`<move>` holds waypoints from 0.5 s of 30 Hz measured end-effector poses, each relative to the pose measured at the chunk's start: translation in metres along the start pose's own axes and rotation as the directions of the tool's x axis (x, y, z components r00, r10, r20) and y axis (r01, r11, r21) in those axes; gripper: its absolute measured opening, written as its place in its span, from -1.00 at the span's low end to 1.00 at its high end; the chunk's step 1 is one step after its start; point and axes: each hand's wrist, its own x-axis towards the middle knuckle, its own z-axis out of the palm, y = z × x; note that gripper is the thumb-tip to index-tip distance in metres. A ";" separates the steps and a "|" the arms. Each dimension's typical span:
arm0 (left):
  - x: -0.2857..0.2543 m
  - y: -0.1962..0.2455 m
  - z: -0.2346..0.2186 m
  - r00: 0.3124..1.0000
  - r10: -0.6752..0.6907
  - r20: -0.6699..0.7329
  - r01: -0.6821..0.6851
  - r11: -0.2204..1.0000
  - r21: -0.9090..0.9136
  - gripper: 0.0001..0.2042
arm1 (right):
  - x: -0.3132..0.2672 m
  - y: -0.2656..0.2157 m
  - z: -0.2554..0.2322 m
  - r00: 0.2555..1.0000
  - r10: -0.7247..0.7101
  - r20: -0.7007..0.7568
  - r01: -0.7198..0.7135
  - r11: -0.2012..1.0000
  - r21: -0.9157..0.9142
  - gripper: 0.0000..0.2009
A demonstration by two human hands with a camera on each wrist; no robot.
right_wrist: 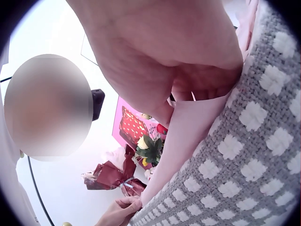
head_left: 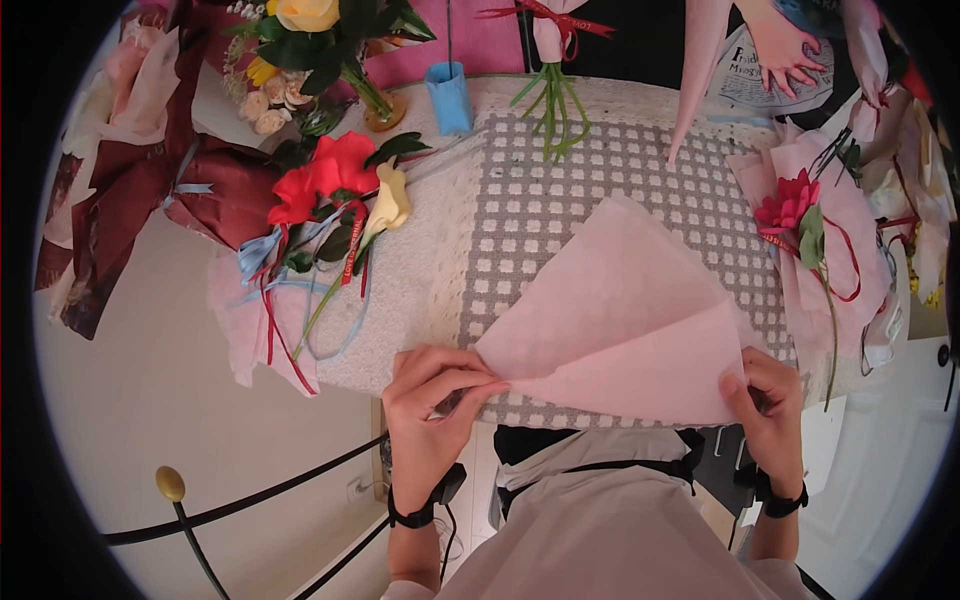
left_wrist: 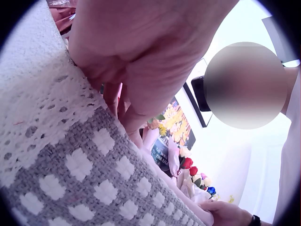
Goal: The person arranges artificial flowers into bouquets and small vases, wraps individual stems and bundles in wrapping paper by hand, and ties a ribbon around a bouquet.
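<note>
Pink wrapping paper [head_left: 625, 315], folded over itself, lies on the gray-and-white checked cloth [head_left: 530, 215] before us. We pinch its left corner with our left hand [head_left: 433, 400] and grip its right edge with our right hand [head_left: 772, 405].

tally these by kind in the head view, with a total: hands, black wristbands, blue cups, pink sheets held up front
Hands: 3 (left hand, right hand, far hand)
Black wristbands: 2 (left band, right band)
Blue cups: 1 (blue cup)
Held pink sheets: 1 (sheet)
Total: 7
</note>
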 end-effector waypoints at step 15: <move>-0.008 -0.003 0.003 0.997 -0.030 -0.065 0.030 1.000 0.005 -0.84 | 0.001 -0.006 0.007 1.000 0.012 0.007 -0.012 0.997 0.081 -0.90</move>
